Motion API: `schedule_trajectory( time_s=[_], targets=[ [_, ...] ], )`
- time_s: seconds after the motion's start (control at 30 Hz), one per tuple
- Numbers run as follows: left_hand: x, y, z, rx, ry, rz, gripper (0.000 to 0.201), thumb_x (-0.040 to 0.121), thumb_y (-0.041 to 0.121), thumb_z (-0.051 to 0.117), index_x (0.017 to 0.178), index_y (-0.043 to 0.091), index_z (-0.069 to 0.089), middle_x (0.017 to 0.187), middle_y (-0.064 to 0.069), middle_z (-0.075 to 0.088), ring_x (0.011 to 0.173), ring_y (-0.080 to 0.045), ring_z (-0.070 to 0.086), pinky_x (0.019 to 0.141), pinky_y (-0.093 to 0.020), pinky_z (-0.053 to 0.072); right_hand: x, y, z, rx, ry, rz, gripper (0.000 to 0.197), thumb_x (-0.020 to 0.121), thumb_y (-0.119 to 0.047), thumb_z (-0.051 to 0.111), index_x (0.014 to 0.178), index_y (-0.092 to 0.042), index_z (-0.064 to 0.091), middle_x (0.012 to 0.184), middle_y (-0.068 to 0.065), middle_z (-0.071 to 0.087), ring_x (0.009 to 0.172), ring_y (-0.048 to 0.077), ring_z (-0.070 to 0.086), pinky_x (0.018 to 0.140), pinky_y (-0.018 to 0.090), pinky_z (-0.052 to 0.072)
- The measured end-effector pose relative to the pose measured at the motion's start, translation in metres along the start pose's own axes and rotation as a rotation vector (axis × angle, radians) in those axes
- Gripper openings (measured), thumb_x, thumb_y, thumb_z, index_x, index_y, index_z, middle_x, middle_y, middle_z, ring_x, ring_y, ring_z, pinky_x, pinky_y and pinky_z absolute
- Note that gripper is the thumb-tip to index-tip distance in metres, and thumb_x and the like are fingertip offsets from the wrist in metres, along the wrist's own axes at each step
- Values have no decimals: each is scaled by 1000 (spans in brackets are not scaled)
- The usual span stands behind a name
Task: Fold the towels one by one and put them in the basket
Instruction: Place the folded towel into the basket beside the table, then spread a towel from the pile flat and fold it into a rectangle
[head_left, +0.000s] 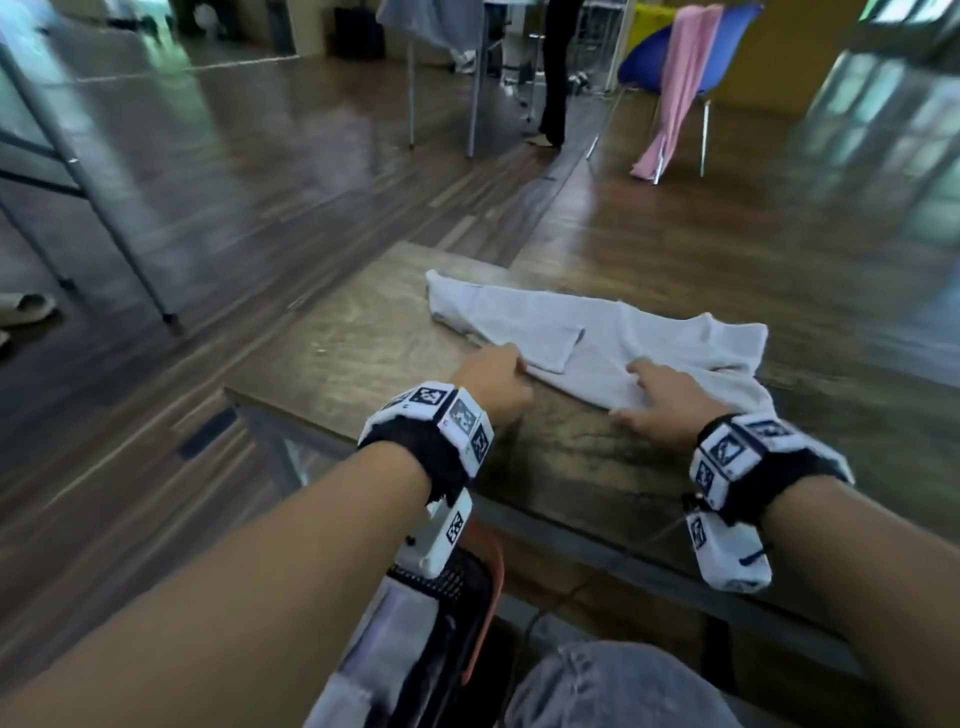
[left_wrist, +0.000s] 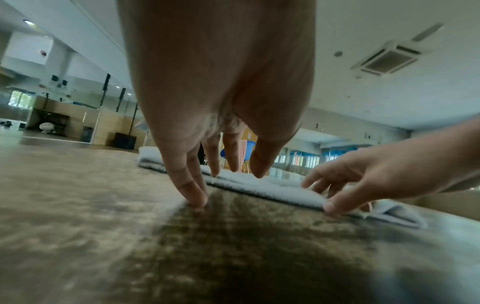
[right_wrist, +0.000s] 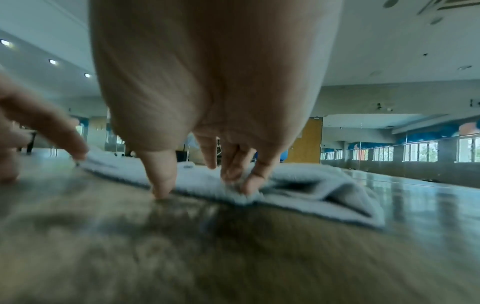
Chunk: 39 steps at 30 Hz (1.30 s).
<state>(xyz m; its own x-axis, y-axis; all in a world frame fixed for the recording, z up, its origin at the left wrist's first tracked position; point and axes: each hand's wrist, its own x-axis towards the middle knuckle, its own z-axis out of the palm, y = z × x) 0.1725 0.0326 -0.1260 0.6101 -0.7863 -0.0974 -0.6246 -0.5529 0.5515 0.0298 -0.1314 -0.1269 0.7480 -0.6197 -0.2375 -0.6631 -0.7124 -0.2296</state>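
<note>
A white towel, partly folded into a long strip, lies slantwise on the wooden table. My left hand is at its near left edge. The left fingers point down, their tips touching the towel and the tabletop, and the thumb hovers free. My right hand is on the near edge further right. There the thumb presses at the towel's border and the curled fingers bunch the cloth. A black mesh basket holding white cloth stands below the table by my left arm.
The table's near edge runs under my wrists, and my knee in grey jeans is below it. Across the wooden floor stand a blue chair draped with a pink cloth, a standing person's legs and metal table legs.
</note>
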Motion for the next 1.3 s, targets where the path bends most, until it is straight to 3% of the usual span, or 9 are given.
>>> schedule_trajectory(
  time_s=[0.1,0.27,0.37,0.5,0.6,0.77,0.93,1.1,1.3],
  targets=[
    [29,-3,20,78,34,15,47,87,11,54,133,9,47,140,-14,44,121,-36,50,103,-40,41,5,19,16,23,160,-44,45,94,-24,59,136,-15,47,131,17,56,124,37,52,103,45,43],
    [55,0,27,249,135,-49,43,87,15,54,131,16,51,134,-13,45,115,-38,52,94,-42,44,-1,48,0,59,61,-97,14,84,-11,55,92,-22,57,96,5,66,93,29,61,83,42,52],
    [55,25,22,330,112,33,20,88,17,58,105,20,68,113,-12,58,107,-36,56,89,-43,51,-18,84,-23,-5,38,-13,14,83,-9,56,95,-17,58,98,6,63,95,29,59,77,36,47],
    [38,95,18,263,136,265,15,77,33,77,80,18,75,81,-2,69,83,-24,65,75,-35,50,-47,133,-49,-119,137,196,40,83,-15,65,121,-21,56,131,12,53,120,35,52,94,43,49],
    [18,158,16,-30,95,483,17,67,27,86,71,17,74,63,9,62,64,-7,59,64,-22,39,-76,141,-59,90,225,24,73,82,-30,75,145,-28,38,146,6,32,134,32,34,108,44,37],
    [-25,259,9,-10,38,801,17,70,19,81,69,14,65,66,4,64,66,-11,60,54,-14,36,-134,126,-100,363,533,-308,45,78,-25,77,118,-30,58,125,-7,51,119,18,44,97,28,37],
    [-56,310,-9,-10,128,881,7,76,7,71,80,11,67,74,-3,68,72,-19,63,65,-27,48,-202,135,-142,640,453,-279,56,79,-32,84,125,-25,54,111,-15,68,101,-5,65,80,11,51],
    [-86,335,-8,23,75,954,3,78,12,72,80,13,69,68,1,65,65,-14,60,60,-21,43,-249,153,-162,270,642,-167,12,85,-13,65,92,-19,72,79,-3,71,77,17,65,67,33,47],
    [-92,315,9,79,193,714,16,78,9,62,72,22,70,79,-3,70,78,-23,64,77,-33,52,-290,189,-168,207,883,-80,31,77,-9,54,87,-24,79,77,-7,75,77,19,68,75,41,57]
  ],
)
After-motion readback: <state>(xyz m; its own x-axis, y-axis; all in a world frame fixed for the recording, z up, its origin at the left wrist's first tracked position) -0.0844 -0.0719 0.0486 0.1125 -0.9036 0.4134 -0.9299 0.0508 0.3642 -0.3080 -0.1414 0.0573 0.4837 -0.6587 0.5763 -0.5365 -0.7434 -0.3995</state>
